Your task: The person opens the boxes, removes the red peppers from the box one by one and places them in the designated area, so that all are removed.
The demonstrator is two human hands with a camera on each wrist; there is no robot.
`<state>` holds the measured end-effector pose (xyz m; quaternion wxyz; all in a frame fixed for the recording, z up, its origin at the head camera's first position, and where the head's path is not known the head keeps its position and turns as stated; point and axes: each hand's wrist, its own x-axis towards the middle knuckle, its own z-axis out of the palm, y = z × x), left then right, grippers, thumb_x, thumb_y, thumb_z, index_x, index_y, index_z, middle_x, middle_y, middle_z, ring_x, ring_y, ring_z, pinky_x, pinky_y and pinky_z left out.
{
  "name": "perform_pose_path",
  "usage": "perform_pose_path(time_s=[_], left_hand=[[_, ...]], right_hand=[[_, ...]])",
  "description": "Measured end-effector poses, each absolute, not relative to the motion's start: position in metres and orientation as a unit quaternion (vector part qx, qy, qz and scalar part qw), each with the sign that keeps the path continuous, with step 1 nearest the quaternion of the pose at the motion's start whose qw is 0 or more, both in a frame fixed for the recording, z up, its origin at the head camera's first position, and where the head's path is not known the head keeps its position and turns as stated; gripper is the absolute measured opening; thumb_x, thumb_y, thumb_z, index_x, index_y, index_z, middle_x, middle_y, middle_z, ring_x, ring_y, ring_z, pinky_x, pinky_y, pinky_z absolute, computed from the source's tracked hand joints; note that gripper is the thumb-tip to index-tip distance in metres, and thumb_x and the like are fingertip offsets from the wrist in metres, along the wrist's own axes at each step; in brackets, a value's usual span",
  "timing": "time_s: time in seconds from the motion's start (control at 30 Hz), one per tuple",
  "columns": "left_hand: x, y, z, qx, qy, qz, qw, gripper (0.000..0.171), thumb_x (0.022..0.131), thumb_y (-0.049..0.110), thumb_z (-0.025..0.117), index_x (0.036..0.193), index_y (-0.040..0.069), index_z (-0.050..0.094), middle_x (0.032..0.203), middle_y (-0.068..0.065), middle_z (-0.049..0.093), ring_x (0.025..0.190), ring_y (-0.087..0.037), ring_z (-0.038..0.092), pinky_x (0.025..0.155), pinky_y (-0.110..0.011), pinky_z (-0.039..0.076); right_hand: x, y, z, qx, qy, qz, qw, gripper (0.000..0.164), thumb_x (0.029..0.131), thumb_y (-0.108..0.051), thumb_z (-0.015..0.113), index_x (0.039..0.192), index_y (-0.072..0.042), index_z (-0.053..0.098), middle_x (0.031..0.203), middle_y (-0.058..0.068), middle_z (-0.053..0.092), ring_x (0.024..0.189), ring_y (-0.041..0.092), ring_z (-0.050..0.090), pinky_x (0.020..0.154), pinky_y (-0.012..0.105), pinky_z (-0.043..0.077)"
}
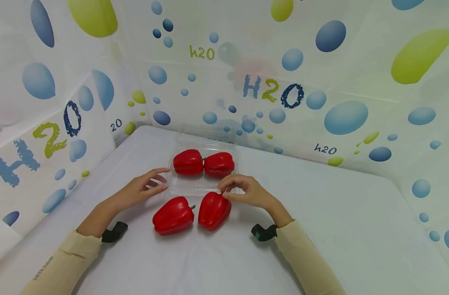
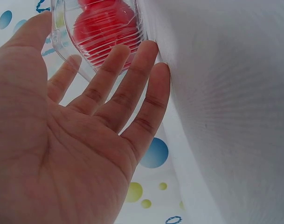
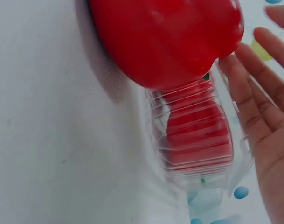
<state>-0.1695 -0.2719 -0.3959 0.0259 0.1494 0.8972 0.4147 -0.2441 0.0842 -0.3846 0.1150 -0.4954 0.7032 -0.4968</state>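
Note:
A clear plastic clamshell container (image 1: pixel 187 182) lies on the table with two red bell peppers, a left one (image 1: pixel 188 163) and a right one (image 1: pixel 219 164), side by side in it. In front lie two loose red bell peppers, one left (image 1: pixel 173 217) with a green stem and one right (image 1: pixel 214 212). My left hand (image 1: pixel 137 189) is beside the container's left wall, fingers spread and palm bare in the left wrist view. My right hand (image 1: pixel 249 191) hovers at the front right corner, over the top of the right loose pepper; its fingers look extended in the right wrist view. Whether they touch the pepper is unclear.
The container's transparent lid (image 1: pixel 206 133) stands raised at the back. A white cloth (image 1: pixel 320 213) covers the table. Printed sheets with blue and green bubbles (image 1: pixel 346 117) rise behind and at the sides. Black wrist mounts (image 1: pixel 115 232) sit at both cuffs.

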Motion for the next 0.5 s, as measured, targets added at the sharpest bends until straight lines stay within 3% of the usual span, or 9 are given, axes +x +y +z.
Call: perform_pose_path(time_s=[0.33,0.5], left_hand=[[-0.172,-0.272,-0.4,0.146,0.895,0.42,0.03,0.059,0.095,0.022,0.062,0.148,0.013,0.036,0.128,-0.02,0.056,0.111,-0.036,0.059,0.083,-0.043,0.057],[-0.173,-0.274,-0.401,0.146,0.896,0.418,0.029,0.059,0.095,0.022,0.062,0.148,0.013,0.036,0.127,-0.019,0.057,0.111,-0.036,0.059,0.084,-0.044,0.057]], right_hand=[[-0.252,0.088,-0.395,-0.483,0.697,-0.526,0.063,0.021,0.088,-0.006,0.068,0.108,0.0,0.066,0.108,0.014,0.065,0.1,0.019,0.061,0.087,0.043,0.054],[-0.254,0.088,-0.397,-0.473,0.703,-0.529,0.054,0.02,0.087,0.002,0.066,0.107,0.0,0.067,0.106,0.015,0.066,0.097,0.017,0.061,0.087,0.041,0.053]])
